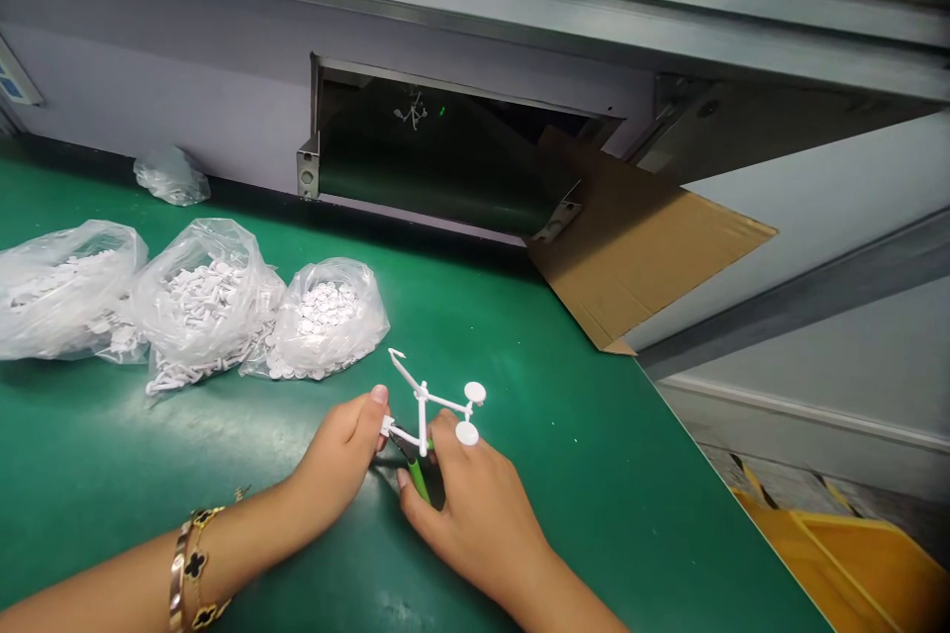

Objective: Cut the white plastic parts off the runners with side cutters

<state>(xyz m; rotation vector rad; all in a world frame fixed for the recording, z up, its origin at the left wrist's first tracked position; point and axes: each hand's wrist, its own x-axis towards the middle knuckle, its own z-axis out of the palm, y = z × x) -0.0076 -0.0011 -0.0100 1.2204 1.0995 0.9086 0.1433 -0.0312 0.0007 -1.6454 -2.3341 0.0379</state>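
Observation:
Between my hands is a white plastic sprue (pixel 423 415), a branched frame with two round discs on its right arm and a hook-shaped tip on its upper left arm. My left hand (pixel 345 440) is closed, pinching a small white part at the sprue's lower left end between thumb and finger. In my right hand (pixel 479 499) are green-handled cutting pliers (pixel 418 478), their dark jaws at the sprue's lower left branch beside the left fingertips. Whether the jaws are closed on the plastic I cannot tell. The right fingers wrap round the handles, partly hidden by the sprue and discs.
Clear bags of small white parts stand left: a bag of discs (pixel 327 312), a middle bag (pixel 208 297) and a far-left bag (pixel 70 292). A crumpled bag (pixel 172 176) lies behind. Another sprue (pixel 413 111) shows inside the wall opening; cardboard (pixel 638 247) leans at its right.

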